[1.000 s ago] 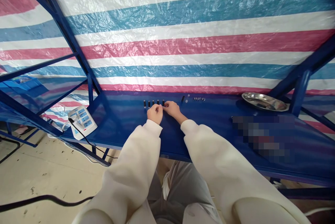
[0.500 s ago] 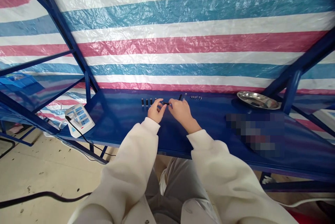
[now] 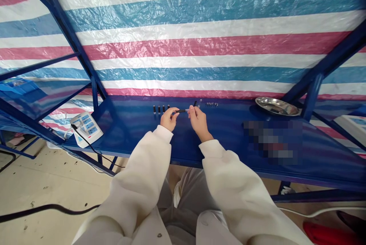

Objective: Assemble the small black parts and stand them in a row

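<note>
My left hand (image 3: 168, 118) and my right hand (image 3: 198, 120) are raised a little above the blue shelf (image 3: 134, 130). Between them they pinch a small black rod (image 3: 181, 111) lying level, the left fingers on its dark end, the right fingers on its paler end. Just behind the left hand stands a row of small black upright cylinders (image 3: 160, 108). Two more small pieces (image 3: 197, 103) stand behind my right hand. Further right lies a line of tiny metal parts (image 3: 212, 104).
A white power strip (image 3: 85, 128) with a black cable lies at the shelf's left end. A shiny metal dish (image 3: 276, 106) sits at the back right by a blue post (image 3: 311, 96). A striped tarp (image 3: 200, 39) hangs behind. A blurred patch covers the shelf's right middle.
One black piece has left the row and now hangs level between both hands, which have lifted off the shelf. The view has drifted slightly.
</note>
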Available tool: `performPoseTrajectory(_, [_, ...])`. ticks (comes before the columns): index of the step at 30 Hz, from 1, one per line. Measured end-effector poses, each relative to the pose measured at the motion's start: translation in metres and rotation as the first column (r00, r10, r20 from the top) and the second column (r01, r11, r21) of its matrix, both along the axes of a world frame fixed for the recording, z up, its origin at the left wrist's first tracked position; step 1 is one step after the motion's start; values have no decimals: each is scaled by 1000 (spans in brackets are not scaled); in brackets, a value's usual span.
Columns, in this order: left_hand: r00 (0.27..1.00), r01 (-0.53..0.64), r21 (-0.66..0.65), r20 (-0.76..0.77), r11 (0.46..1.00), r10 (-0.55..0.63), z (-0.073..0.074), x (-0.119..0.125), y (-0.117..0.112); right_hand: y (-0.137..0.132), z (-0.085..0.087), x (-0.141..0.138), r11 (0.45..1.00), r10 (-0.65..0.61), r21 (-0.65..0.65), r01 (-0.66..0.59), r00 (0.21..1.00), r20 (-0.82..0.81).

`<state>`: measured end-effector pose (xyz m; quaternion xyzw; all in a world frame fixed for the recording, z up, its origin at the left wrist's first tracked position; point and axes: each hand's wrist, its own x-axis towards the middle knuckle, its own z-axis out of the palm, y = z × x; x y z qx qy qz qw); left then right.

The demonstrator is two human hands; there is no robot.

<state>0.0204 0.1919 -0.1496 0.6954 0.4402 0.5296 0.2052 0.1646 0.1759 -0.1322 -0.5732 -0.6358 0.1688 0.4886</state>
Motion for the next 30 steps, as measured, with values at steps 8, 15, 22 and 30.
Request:
performPoseTrajectory(8, [999,33,9,-20,999,-33,-1,0,-1,-3,1,-3,996,81,47,-79,996,-26])
performPoseTrajectory(15, [996,77,28,44,997,-79,-1,2,-1,-2,-2,-4,991,130,53,-123,976,-176])
performPoseTrajectory(22, [995,95,73,-39,993,-92,-4,1,1,-1,-5,-6,982,175,108,-153,953,-248])
performPoseTrajectory(30, [997,28,9,-74,1000,-27,0,3,-4,-3,-2,-7,982,174,106,-155,965,-198])
